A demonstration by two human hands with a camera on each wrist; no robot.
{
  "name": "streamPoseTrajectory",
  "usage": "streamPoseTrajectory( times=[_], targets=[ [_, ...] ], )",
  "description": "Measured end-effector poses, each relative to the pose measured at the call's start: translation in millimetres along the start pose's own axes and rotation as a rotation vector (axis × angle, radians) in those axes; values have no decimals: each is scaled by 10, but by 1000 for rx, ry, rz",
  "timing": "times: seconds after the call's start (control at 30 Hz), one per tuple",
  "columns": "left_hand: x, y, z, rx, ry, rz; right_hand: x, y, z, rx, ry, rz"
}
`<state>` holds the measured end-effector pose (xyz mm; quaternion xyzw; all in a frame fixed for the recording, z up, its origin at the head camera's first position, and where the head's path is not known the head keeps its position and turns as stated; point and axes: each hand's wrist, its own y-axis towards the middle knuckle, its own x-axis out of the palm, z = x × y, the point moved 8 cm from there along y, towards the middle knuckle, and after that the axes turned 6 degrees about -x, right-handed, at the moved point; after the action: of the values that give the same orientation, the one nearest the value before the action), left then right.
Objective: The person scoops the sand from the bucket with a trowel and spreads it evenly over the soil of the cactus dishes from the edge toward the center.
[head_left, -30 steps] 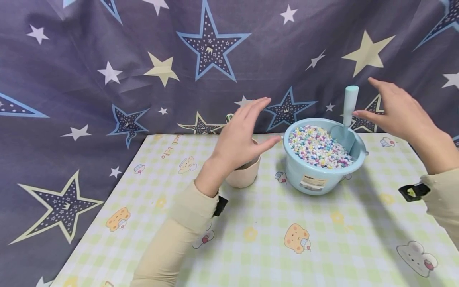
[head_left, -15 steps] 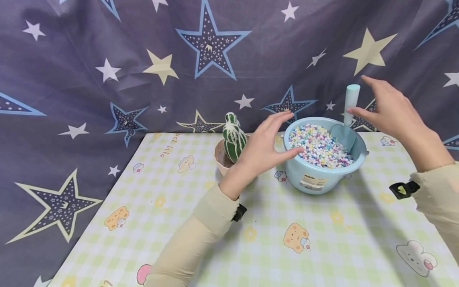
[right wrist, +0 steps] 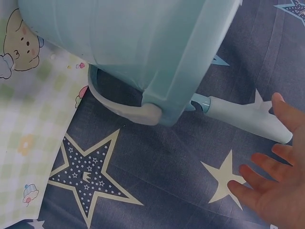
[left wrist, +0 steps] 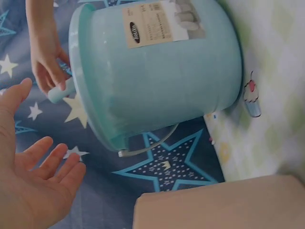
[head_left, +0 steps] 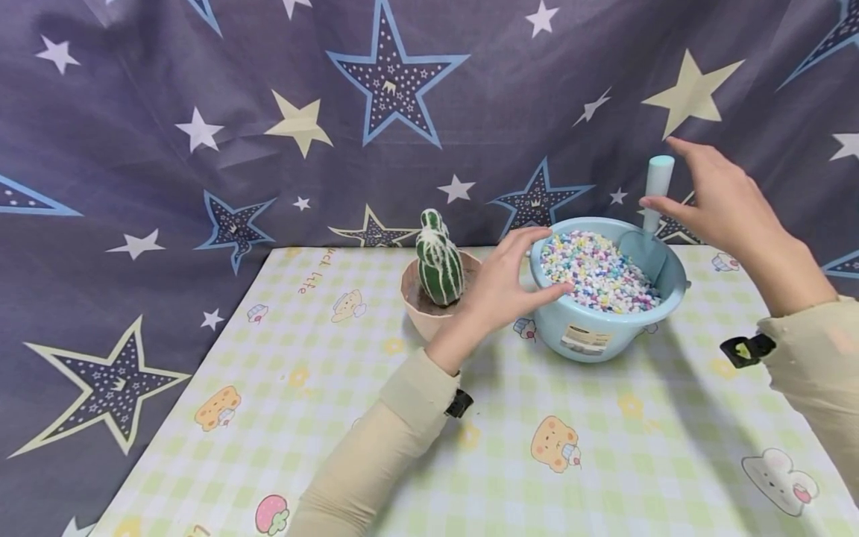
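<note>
The left hand [head_left: 502, 287] has shifted right, baring the cactus [head_left: 441, 270], and the right hand [head_left: 728, 201] slightly left, so both, fingers wide, flank the blue bucket [head_left: 553, 321] on the bench [head_left: 483, 488], the right beside its scoop [head_left: 660, 179].

Left hand [head_left: 499, 287]: one;
Right hand [head_left: 728, 195]: one, making two hands;
Blue bucket [head_left: 553, 324]: one;
Paper label [head_left: 585, 341]: one;
Scoop [head_left: 655, 195]: one;
Small beads [head_left: 597, 272]: too many to count;
Pot [head_left: 423, 322]: one;
Cactus [head_left: 440, 262]: one;
Sleeves [head_left: 385, 440]: two, one per arm;
Black wrist pieces [head_left: 459, 403]: two;
Desk [head_left: 496, 485]: one;
Starry backdrop [head_left: 483, 112]: one
</note>
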<state>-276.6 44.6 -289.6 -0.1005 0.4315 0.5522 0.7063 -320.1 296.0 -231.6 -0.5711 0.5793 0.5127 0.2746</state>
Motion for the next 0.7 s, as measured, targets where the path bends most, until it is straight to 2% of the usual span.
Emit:
streamPoseTrajectory(
  times=[0.43, 0.7],
  targets=[
    [194, 4, -173, -67, -36, 18, 27, 15, -21, 3, 10, 12],
    [268, 8, -250, -90, -130, 27, 49, 34, -35, 15, 15, 16]
  ],
)
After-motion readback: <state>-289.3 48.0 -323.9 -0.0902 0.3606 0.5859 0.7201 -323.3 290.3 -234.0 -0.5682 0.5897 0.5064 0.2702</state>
